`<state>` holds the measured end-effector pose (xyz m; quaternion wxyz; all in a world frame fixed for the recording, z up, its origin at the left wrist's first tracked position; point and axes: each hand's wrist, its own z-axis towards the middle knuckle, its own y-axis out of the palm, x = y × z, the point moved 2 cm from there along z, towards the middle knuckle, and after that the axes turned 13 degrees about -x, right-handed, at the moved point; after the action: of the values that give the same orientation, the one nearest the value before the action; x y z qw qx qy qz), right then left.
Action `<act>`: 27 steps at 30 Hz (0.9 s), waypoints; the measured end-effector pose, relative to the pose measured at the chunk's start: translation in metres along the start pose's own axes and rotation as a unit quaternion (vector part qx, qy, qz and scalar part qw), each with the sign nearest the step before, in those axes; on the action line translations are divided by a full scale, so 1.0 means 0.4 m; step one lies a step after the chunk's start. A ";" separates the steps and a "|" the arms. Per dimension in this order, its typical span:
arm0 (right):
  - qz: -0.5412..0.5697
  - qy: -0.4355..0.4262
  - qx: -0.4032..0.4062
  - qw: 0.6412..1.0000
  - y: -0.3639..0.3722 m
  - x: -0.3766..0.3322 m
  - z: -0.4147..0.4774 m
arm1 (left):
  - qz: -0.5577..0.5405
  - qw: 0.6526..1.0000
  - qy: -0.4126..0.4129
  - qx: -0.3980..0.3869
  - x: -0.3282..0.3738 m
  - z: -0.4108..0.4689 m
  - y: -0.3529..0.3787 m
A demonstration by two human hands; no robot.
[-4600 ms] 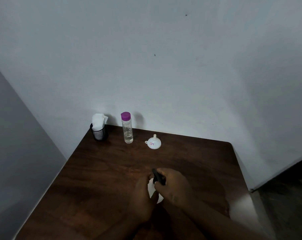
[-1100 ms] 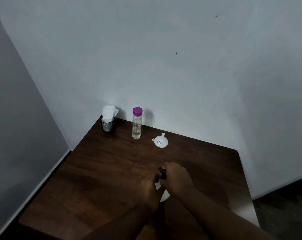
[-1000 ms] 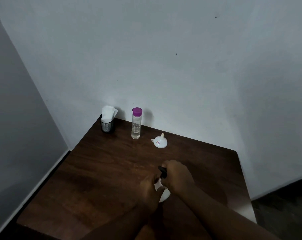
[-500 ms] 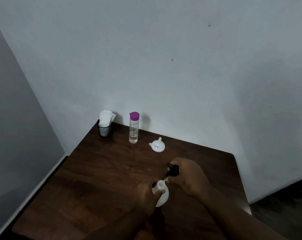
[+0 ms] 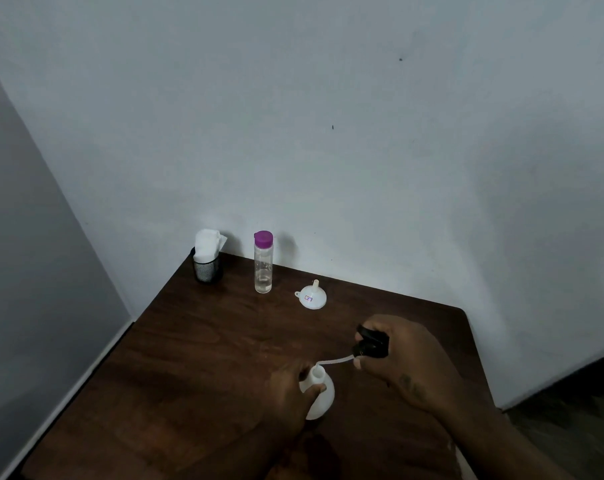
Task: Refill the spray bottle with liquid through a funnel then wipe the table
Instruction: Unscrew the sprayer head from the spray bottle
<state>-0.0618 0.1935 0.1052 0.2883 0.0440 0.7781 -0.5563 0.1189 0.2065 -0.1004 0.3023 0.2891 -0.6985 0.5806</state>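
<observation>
Head view: A person is steadying the white spray bottle (image 5: 323,398) upright on the dark wooden desk (image 5: 207,358). The left hand (image 5: 290,393) is wrapping its fingers around the bottle's shoulder, just below the open neck. The right hand (image 5: 401,358) is gripping the black spray head (image 5: 371,342), holding it apart from the bottle, above it and to its right. The thin dip tube (image 5: 335,360) is slanting from the head down to the mouth of the neck. Whether its tip is sitting inside the neck or just over the rim cannot be told.

The step in hand appears to be opening the bottle, and the refill itself is not yet begun. By this reading, the next move is calling for the spray head to be laid on the desk, freeing the right hand for the white funnel (image 5: 312,297). The funnel is resting mouth-down with its spout up, well beyond both hands, near the wall.

To the funnel's left, a clear bottle with a purple cap (image 5: 263,263) is standing capped and holding clear liquid, so it is likely needing to be uncapped before any pouring. In the far corner, a black mesh cup (image 5: 207,270) is holding white tissues (image 5: 207,242), probably waiting for the wipe-down.
</observation>
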 end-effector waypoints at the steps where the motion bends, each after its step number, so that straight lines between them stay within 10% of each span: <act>1: -0.003 -0.003 0.005 1.000 -0.004 0.002 -0.009 | 0.000 1.000 0.000 -0.004 -0.001 -0.001 -0.001; 16: -0.066 -0.024 0.043 0.997 -0.028 0.006 -0.117 | -0.018 1.000 -0.013 -0.017 0.003 -0.006 -0.006; 27: -0.167 -0.133 0.246 0.946 0.019 0.040 -0.162 | -0.025 0.999 -0.033 -0.024 0.010 -0.008 -0.007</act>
<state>-0.0980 0.2503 0.1047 0.2724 -0.0913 0.5681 -0.7712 0.1188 0.2088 -0.0952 0.3003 0.3185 -0.7146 0.5457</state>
